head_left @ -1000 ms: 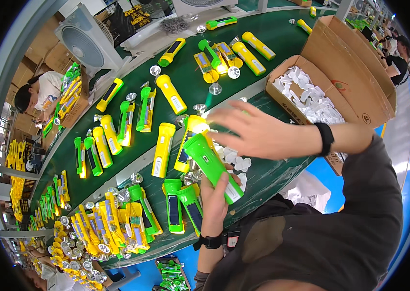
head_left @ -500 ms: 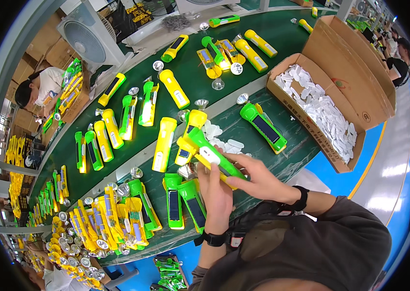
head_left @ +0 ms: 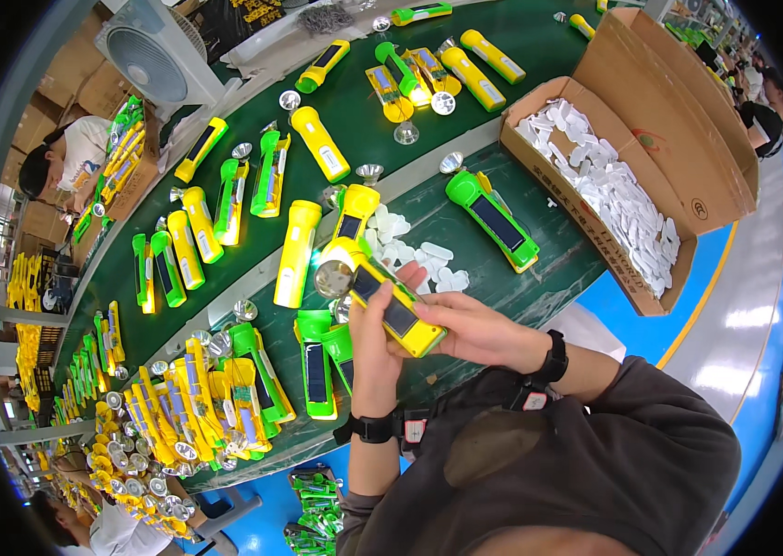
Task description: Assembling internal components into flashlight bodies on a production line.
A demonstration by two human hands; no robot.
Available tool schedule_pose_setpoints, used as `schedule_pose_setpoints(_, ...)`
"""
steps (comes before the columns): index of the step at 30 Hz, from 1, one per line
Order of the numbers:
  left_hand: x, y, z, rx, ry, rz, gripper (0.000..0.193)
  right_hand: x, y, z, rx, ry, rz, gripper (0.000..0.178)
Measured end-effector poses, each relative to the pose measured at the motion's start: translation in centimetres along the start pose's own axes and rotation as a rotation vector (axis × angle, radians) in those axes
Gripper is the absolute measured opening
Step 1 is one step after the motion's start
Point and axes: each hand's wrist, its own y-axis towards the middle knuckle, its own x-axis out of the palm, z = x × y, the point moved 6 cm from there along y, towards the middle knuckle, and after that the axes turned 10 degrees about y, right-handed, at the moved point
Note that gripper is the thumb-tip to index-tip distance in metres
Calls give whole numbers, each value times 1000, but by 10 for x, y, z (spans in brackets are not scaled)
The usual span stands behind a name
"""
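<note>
Between both hands I hold a flashlight [head_left: 403, 320], its yellow side with a dark solar panel facing up. A round silver reflector [head_left: 333, 279] sits at its head end. My left hand [head_left: 376, 347] is closed round the near-left side of the body, thumb along the panel's edge. My right hand [head_left: 475, 326] grips the tail end from the right, some fingers hidden beneath it. Just beyond are a yellow flashlight [head_left: 355, 206] and a pile of white plastic plates [head_left: 433, 252]. Green flashlights [head_left: 319, 375] lie left of my left wrist.
A cardboard box [head_left: 586, 218] of white plates stands at the right. One green flashlight [head_left: 495, 222] lies before it. Yellow and green flashlights line the green conveyor belt [head_left: 354, 116]. A heap of opened yellow casings [head_left: 192, 398] sits at the left. Other people work at the far left.
The held flashlight has been turned over: its green side with the white plate faced up before, and now the yellow solar-panel side does. Both hands keep hold of it.
</note>
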Motion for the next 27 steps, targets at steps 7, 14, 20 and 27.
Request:
schedule_pose_setpoints(7,-6,-6,-4,-32,189,120,26,23,-14,-95,-770,-1209,104,51)
schedule_pose_setpoints(14,13,-21,-21,-107,252,-38,27,54,32,-92,-683,-1431,-257,58)
schedule_pose_setpoints(20,9,-31,-17,-49,124,-62,33,20,61,-91,-527,-694,-60,44)
schedule_pose_setpoints(27,16,-32,-34,-101,80,-334,35,36,68,-91,-213,-1110,-69,50)
